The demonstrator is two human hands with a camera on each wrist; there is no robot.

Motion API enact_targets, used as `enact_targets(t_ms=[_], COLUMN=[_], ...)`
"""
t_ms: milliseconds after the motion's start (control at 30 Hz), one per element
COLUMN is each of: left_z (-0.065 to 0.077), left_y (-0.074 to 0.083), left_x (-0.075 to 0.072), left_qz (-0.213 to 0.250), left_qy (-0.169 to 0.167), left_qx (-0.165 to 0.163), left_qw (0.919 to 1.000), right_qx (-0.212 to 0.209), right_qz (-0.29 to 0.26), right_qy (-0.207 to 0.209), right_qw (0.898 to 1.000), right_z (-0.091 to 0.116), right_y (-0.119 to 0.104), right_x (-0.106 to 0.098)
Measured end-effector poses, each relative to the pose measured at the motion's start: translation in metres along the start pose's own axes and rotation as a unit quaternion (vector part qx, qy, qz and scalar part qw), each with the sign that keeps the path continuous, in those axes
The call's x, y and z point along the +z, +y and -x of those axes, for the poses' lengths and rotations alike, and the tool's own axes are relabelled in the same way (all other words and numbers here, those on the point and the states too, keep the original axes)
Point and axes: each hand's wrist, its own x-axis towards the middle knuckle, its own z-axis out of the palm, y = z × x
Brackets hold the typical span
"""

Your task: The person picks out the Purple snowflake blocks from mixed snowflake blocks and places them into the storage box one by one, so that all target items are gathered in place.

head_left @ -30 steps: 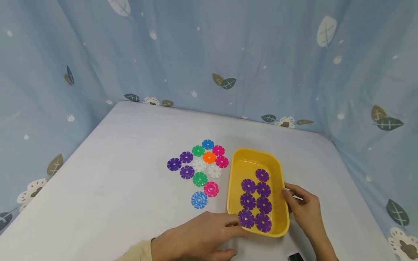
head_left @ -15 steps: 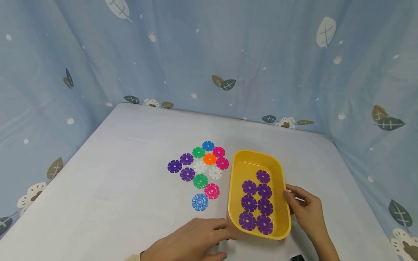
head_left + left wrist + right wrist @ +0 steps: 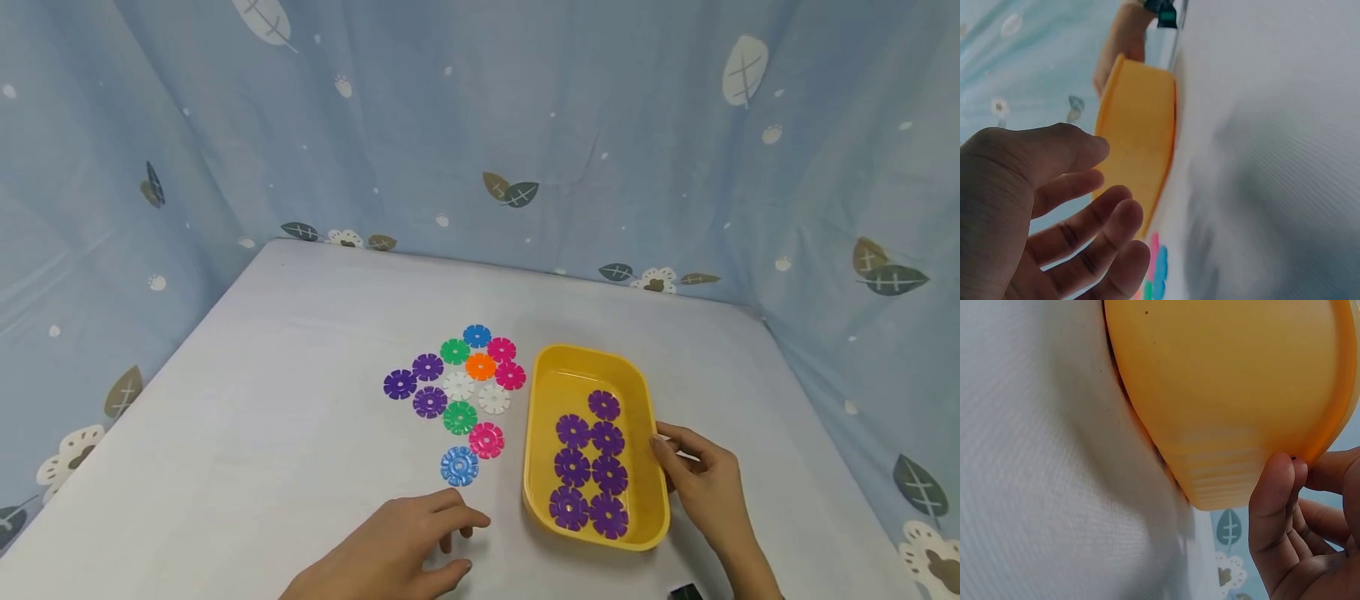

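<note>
A yellow plastic tray (image 3: pixel 558 383) stands on the white table, holding several purple snowflake discs (image 3: pixel 572 467) laid in two columns. My right hand (image 3: pixel 708 492) grips the tray's right rim between thumb and fingers; the right wrist view shows the fingertips (image 3: pixel 1279 478) at the rim's underside. To the left of the tray, my left hand (image 3: pixel 397 542) is over the table with its fingers loosely bent and nothing in them. Just beyond it lies a blue snowflake disc (image 3: pixel 459 466). In the left wrist view the tray's side wall (image 3: pixel 1138 119) appears behind the fingers.
Several other snowflake discs lie flat left of the tray, among them an orange one (image 3: pixel 481 367), a green one (image 3: pixel 460 417) and a dark purple one (image 3: pixel 400 384). A small black object (image 3: pixel 686 592) shows near the right wrist. A blue patterned curtain (image 3: pixel 420 125) surrounds the table.
My left hand has drawn back from the tray's near left corner and moved left, below the blue disc. My right hand keeps its hold on the rim, and the discs have stayed in place.
</note>
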Motion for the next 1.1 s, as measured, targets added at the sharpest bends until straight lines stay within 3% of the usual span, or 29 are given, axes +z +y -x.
enact_targets(t_ms=[133, 400, 667, 1100], left_z=[0.006, 0.014, 0.021, 0.012], left_y=[-0.005, -0.017, -0.035, -0.072], left_x=[-0.002, -0.015, -0.033, -0.039], left_qz=[0.017, -0.02, -0.068, -0.094], left_qy=[0.015, 0.087, 0.158, 0.228], left_qx=[-0.038, -0.019, -0.005, -0.037], left_qw=[0.999, 0.9958, 0.9851, 0.9685], right_qx=[-0.007, 0.003, 0.012, 0.003], right_qz=[0.001, 0.004, 0.008, 0.0], right_qy=[0.0, 0.001, -0.003, 0.003], right_qw=[1.0, 1.0, 1.0, 1.0], right_z=[-0.002, -0.003, 0.0, -0.001], right_y=[-0.001, -0.002, 0.002, 0.002], right_x=[-0.001, -0.002, 0.002, 0.001])
